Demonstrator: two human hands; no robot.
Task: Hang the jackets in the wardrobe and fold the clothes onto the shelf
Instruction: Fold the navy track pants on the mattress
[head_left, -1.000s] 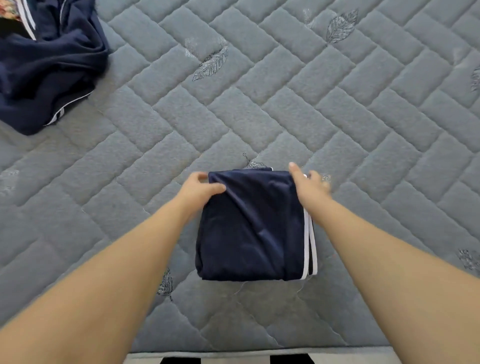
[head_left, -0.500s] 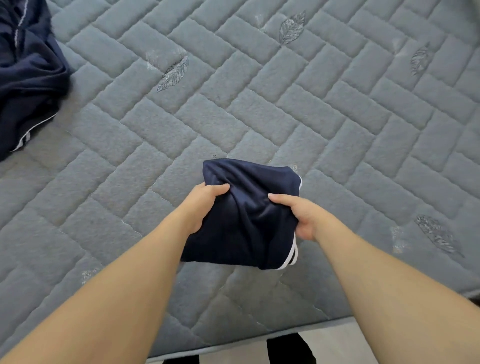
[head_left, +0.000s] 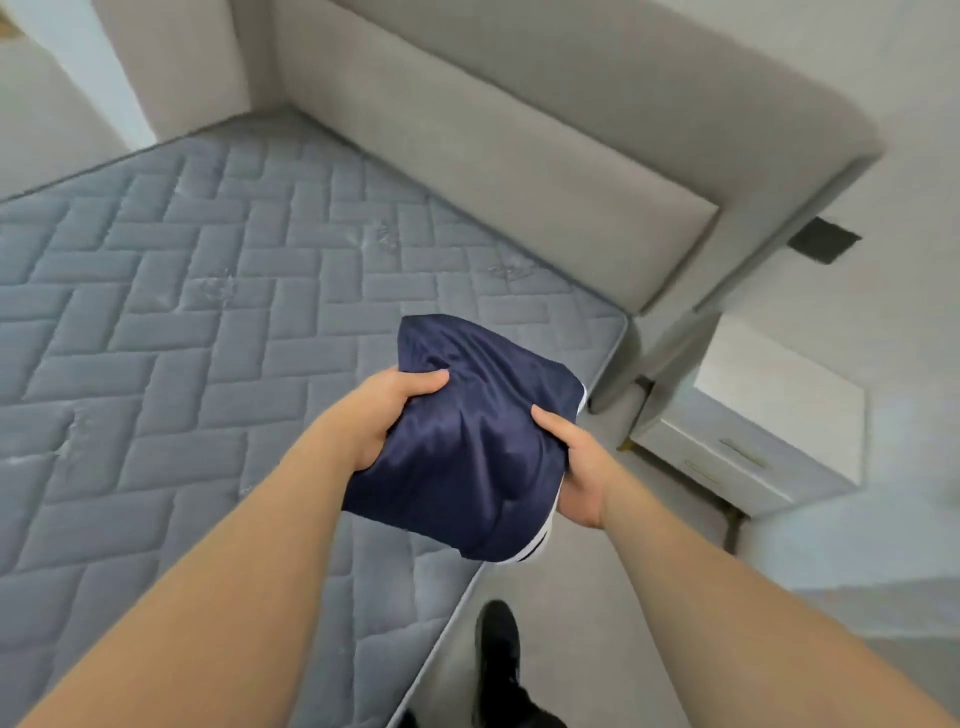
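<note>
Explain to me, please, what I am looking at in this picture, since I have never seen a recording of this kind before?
No machine here: a person wears a camera on the head, so you look forward and down along both bare forearms. The left hand and the right hand grip opposite sides of a folded navy garment with white trim, held in the air above the corner of a grey quilted mattress. Nothing else shows on the visible part of the mattress. Behind it stands a padded grey headboard; to the right is a white nightstand. A black shoe on the floor below is probably the person's own.
</note>
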